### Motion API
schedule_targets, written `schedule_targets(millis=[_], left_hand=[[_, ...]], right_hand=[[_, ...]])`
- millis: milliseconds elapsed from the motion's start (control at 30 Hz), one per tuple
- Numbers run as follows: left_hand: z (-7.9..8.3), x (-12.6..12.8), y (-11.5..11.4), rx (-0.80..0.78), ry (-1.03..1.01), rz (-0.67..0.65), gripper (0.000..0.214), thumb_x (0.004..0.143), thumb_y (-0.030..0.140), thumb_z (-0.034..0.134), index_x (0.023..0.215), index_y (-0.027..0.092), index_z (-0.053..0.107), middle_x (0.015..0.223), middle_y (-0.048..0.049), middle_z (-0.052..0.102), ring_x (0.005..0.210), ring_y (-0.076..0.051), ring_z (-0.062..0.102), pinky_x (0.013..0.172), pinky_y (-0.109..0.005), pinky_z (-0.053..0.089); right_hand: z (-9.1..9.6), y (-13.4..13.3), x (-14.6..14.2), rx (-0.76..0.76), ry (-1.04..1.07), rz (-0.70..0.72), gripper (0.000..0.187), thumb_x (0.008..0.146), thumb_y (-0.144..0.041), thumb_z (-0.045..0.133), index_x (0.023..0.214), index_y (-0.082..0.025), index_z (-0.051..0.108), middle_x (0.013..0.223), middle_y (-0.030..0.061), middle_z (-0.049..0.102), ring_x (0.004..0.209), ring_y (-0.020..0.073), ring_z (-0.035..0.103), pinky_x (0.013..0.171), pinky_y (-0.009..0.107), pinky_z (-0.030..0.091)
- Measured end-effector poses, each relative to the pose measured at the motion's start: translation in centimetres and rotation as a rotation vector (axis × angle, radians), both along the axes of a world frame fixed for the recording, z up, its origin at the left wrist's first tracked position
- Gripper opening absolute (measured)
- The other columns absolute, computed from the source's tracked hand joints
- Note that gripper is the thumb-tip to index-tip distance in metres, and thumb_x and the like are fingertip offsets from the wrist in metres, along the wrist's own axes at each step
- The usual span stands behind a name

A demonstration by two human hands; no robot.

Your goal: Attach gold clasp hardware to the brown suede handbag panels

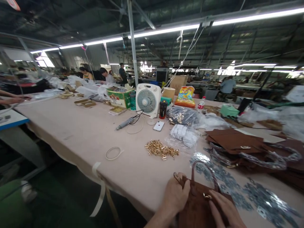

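A small brown leather handbag [199,202] with a curved handle and a gold clasp lies at the near edge of the long work table [78,133]. My left hand [175,196] is closed round the bag's left top corner. My right hand [225,210] rests on the bag's front just right of the clasp, fingers pressed against the leather. A heap of small gold metal fittings [161,149] lies on the table a little beyond my left hand.
Stacked brown leather pieces [235,141] and silvery plastic-wrapped parts [258,196] lie to the right. A white desk fan [148,100], a phone [158,125], a hand tool with cable [125,123], a tape ring [113,153] and boxes stand farther back. Other people work at the far tables; someone's arms [13,97] rest at left.
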State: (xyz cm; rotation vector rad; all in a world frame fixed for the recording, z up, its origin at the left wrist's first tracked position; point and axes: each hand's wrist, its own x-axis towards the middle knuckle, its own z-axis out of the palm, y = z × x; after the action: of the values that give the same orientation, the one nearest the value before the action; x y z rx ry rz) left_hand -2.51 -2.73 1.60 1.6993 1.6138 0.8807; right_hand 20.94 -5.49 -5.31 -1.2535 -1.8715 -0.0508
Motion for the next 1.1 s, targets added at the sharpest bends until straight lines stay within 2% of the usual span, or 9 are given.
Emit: schedule_targets(millis=[67, 133, 233, 300, 400, 600, 733, 900, 1100], left_hand=[[-0.1, 0.2, 0.0, -0.002, 0.035, -0.002, 0.031, 0.101, 0.042, 0.044, 0.115, 0.026, 0.067, 0.102, -0.0062, 0.077, 0.096, -0.027, 0.07, 0.085, -0.035, 0.049], [-0.1, 0.2, -0.1, 0.003, 0.046, -0.017, 0.035, 0.102, 0.044, 0.042, 0.123, 0.027, 0.065, 0.105, -0.0067, 0.077, 0.098, -0.028, 0.071, 0.084, -0.035, 0.05], [0.2, 0.1, -0.4, 0.033, 0.058, -0.052, 0.042, 0.105, 0.047, 0.034, 0.133, 0.028, 0.061, 0.113, -0.0073, 0.077, 0.098, -0.029, 0.072, 0.081, -0.036, 0.05], [0.3, -0.1, -0.7, 0.032, 0.092, -0.072, 0.046, 0.106, 0.047, 0.029, 0.133, 0.026, 0.06, 0.112, -0.0096, 0.077, 0.095, -0.029, 0.072, 0.078, -0.036, 0.051], [0.1, -0.2, -0.7, 0.024, 0.122, -0.095, 0.048, 0.106, 0.042, 0.027, 0.121, 0.021, 0.067, 0.108, -0.013, 0.078, 0.094, -0.03, 0.072, 0.079, -0.037, 0.051], [-0.7, -0.6, -0.2, -0.004, 0.006, -0.094, 0.043, 0.104, 0.043, 0.035, 0.122, 0.022, 0.068, 0.112, -0.0109, 0.078, 0.099, -0.029, 0.071, 0.084, -0.036, 0.051], [-0.9, -0.6, -0.1, -0.038, -0.025, -0.073, 0.045, 0.104, 0.043, 0.034, 0.12, 0.021, 0.07, 0.111, -0.0122, 0.078, 0.1, -0.029, 0.071, 0.088, -0.036, 0.05], [-0.9, -0.4, -0.1, -0.054, 0.044, -0.104, 0.046, 0.104, 0.044, 0.034, 0.112, 0.02, 0.072, 0.107, -0.0123, 0.078, 0.098, -0.029, 0.071, 0.087, -0.036, 0.05], [-0.6, -0.4, -0.4, -0.03, 0.15, -0.146, 0.045, 0.105, 0.043, 0.033, 0.104, 0.022, 0.072, 0.102, -0.0107, 0.079, 0.093, -0.028, 0.072, 0.081, -0.034, 0.05]], right_hand=[[2.6, 0.2, -2.2, -0.047, 0.201, -0.106, 0.037, 0.097, -0.051, 0.063, 0.123, -0.025, 0.073, 0.128, 0.0087, 0.072, 0.116, 0.0313, 0.069, 0.108, 0.045, 0.052], [5.1, 1.3, -4.7, -0.163, 0.373, -0.079, 0.037, 0.097, -0.053, 0.064, 0.119, -0.025, 0.075, 0.124, 0.0084, 0.074, 0.114, 0.0304, 0.07, 0.105, 0.044, 0.054], [7.8, 4.6, -8.5, -0.41, 0.531, 0.139, 0.038, 0.096, -0.053, 0.065, 0.117, -0.024, 0.077, 0.12, 0.009, 0.076, 0.105, 0.0283, 0.074, 0.096, 0.04, 0.059], [8.7, 7.4, -10.9, -0.547, 0.533, 0.306, 0.037, 0.094, -0.052, 0.066, 0.113, -0.023, 0.078, 0.112, 0.0091, 0.078, 0.099, 0.0278, 0.075, 0.089, 0.039, 0.061], [8.9, 11.5, -13.9, -0.623, 0.387, 0.487, 0.03, 0.093, -0.044, 0.065, 0.108, -0.023, 0.08, 0.106, 0.0077, 0.079, 0.099, 0.0274, 0.073, 0.091, 0.04, 0.058], [8.5, 15.9, -17.3, -0.572, -0.042, 0.576, 0.02, 0.091, -0.027, 0.061, 0.089, -0.024, 0.08, 0.094, 0.0054, 0.078, 0.092, 0.0249, 0.069, 0.087, 0.035, 0.049], [7.6, 16.6, -17.7, -0.585, -0.135, 0.536, 0.013, 0.087, -0.025, 0.065, 0.082, -0.023, 0.077, 0.088, 0.0043, 0.074, 0.089, 0.0232, 0.065, 0.082, 0.032, 0.046], [6.3, 16.2, -17.0, -0.591, -0.095, 0.44, 0.005, 0.085, -0.026, 0.072, 0.087, -0.021, 0.073, 0.098, 0.0057, 0.071, 0.094, 0.0221, 0.063, 0.084, 0.031, 0.045], [6.8, 15.1, -16.3, -0.544, 0.04, 0.447, 0.008, 0.082, -0.017, 0.07, 0.076, -0.021, 0.068, 0.081, 0.0008, 0.07, 0.079, 0.0187, 0.062, 0.074, 0.029, 0.043]])
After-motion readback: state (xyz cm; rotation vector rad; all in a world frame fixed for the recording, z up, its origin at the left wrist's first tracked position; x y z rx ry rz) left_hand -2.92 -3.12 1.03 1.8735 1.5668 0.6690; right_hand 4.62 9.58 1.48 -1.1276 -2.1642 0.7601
